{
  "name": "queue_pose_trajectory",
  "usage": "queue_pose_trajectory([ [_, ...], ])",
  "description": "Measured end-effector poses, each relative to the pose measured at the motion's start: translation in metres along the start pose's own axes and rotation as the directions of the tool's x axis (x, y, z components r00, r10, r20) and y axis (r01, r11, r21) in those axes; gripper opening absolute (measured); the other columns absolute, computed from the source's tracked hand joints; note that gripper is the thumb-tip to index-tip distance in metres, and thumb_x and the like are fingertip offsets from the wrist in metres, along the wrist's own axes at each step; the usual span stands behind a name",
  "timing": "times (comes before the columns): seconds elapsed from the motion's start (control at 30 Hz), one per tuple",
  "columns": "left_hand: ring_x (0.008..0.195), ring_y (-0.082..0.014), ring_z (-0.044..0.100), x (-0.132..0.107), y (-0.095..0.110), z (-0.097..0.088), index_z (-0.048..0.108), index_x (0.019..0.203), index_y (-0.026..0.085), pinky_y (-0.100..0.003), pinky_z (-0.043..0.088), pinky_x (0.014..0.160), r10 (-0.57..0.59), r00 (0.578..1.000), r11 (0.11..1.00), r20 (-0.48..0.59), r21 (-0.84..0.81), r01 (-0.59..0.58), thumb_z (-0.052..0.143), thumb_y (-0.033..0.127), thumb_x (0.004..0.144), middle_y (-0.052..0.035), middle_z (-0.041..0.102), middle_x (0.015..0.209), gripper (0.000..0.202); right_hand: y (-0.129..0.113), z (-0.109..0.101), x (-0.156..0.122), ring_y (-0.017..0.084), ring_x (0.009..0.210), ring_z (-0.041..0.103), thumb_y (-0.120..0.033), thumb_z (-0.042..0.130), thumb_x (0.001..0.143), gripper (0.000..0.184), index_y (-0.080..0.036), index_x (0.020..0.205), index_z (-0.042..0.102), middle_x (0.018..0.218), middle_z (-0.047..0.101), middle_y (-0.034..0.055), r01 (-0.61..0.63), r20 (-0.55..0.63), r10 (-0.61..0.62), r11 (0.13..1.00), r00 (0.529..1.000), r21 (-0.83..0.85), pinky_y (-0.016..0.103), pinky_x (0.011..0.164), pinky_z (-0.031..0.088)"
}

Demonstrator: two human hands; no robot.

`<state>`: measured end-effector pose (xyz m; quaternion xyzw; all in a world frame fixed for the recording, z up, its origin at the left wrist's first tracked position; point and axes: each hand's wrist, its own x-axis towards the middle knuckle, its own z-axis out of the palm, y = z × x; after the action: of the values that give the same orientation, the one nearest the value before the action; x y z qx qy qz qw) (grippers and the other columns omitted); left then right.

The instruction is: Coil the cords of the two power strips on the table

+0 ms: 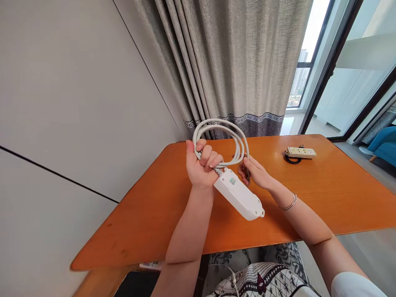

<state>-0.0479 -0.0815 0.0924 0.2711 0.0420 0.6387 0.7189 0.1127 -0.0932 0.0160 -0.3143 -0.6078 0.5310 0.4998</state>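
My left hand is closed in a fist around a white power cord, which is wound into several loops above the table. Hanging from the cord just below that fist is a white power strip, tilted down to the right, with a small green printed label on the face toward me. At the right side of the loops, my right hand pinches the cord between thumb and fingers. A short dark strip shows by those fingers; I cannot tell what it is.
A second power strip, cream with a black cord, lies at the back right of the orange wooden table. Behind the table hangs a grey curtain. A pale wall panel runs along the left, and a dark-framed glass door stands at the right.
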Motion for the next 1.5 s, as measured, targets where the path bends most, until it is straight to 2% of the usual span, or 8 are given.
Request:
queue_pose_trajectory([
  [0.27,0.031,-0.0052,0.007,-0.001,0.008,0.004,0.032,0.068,0.021,-0.011,0.026,0.034,0.029,0.998,0.999,-0.047,-0.042,-0.031,0.019,0.053,0.105,0.0115,0.015,0.041,0.051,-0.003,-0.007,0.009,0.007,0.047,0.017,-0.068,0.054,0.085,0.046,-0.022,0.090,0.053,0.056,0.025,-0.0103,0.060,-0.219,-0.040,0.994,0.975,0.086,0.023,0.045,0.014],
  [0.47,0.031,-0.0066,0.005,-0.003,-0.004,0.008,0.030,0.067,0.021,-0.016,0.022,0.034,0.204,0.973,0.977,-0.112,0.093,-0.194,0.019,0.054,0.105,0.0104,0.014,0.040,0.051,-0.004,-0.003,0.002,0.011,0.051,0.036,-0.050,0.045,0.095,0.041,-0.018,0.115,0.061,0.059,0.041,-0.0071,-0.041,-0.109,0.020,0.981,0.994,-0.191,0.025,0.051,0.033],
  [0.6,0.032,-0.0062,0.009,-0.005,-0.010,0.010,0.032,0.067,0.021,-0.017,0.024,0.037,0.358,0.923,0.925,-0.141,0.188,-0.330,0.031,0.058,0.102,0.0107,0.019,0.039,0.051,-0.006,-0.001,0.000,0.016,0.084,0.058,-0.028,0.047,0.094,0.043,-0.019,0.135,0.057,0.098,0.069,0.0045,-0.064,-0.081,0.031,0.897,0.996,-0.437,0.034,0.084,0.047],
  [0.7,0.033,-0.0063,0.010,-0.005,-0.009,0.008,0.032,0.067,0.021,-0.018,0.025,0.038,0.411,0.898,0.900,-0.159,0.223,-0.373,0.032,0.060,0.101,0.0105,0.020,0.039,0.052,-0.006,-0.007,0.002,0.019,0.103,0.059,-0.024,0.046,0.093,0.045,-0.019,0.137,0.057,0.125,0.066,0.0086,-0.094,-0.036,0.087,0.890,0.996,-0.447,0.037,0.098,0.045],
  [0.97,0.035,-0.0073,0.012,-0.001,0.006,0.001,0.034,0.067,0.021,-0.021,0.025,0.042,0.564,0.814,0.802,-0.139,0.324,-0.501,0.039,0.057,0.101,0.0096,0.019,0.041,0.049,0.009,-0.019,0.011,0.014,0.070,0.054,-0.020,0.041,0.095,0.048,-0.020,0.142,0.051,0.078,0.058,-0.0007,-0.049,-0.125,-0.011,0.883,0.992,-0.467,0.029,0.071,0.049],
  [1.07,0.035,-0.0066,0.012,0.000,0.005,0.004,0.035,0.067,0.021,-0.020,0.026,0.042,0.568,0.808,0.798,-0.158,0.347,-0.493,0.038,0.058,0.101,0.0102,0.020,0.040,0.050,0.006,-0.021,0.009,0.016,0.076,0.054,-0.015,0.037,0.096,0.047,-0.019,0.137,0.058,0.081,0.058,0.0025,0.022,-0.145,-0.170,0.720,0.975,-0.694,0.030,0.077,0.048],
  [1.23,0.032,-0.0058,0.014,0.001,-0.009,0.005,0.034,0.068,0.021,-0.019,0.028,0.040,0.465,0.879,0.842,-0.109,0.359,-0.402,0.046,0.062,0.096,0.0117,0.021,0.039,0.050,-0.012,-0.019,0.000,0.017,0.077,0.056,-0.014,0.038,0.099,0.048,-0.021,0.142,0.057,0.093,0.060,0.0076,-0.067,-0.114,-0.098,0.388,0.989,-0.919,0.028,0.074,0.045],
  [1.5,0.032,-0.0099,0.036,-0.003,-0.039,-0.020,0.047,0.069,0.022,-0.024,0.039,0.042,0.480,0.861,0.696,0.171,0.523,-0.492,0.073,0.063,0.076,0.0107,0.035,0.037,0.049,-0.048,0.003,-0.020,0.015,0.076,0.058,-0.019,0.041,0.101,0.044,-0.021,0.143,0.054,0.097,0.060,0.0077,-0.005,-0.009,-0.019,0.206,1.000,-0.978,0.026,0.070,0.042],
])
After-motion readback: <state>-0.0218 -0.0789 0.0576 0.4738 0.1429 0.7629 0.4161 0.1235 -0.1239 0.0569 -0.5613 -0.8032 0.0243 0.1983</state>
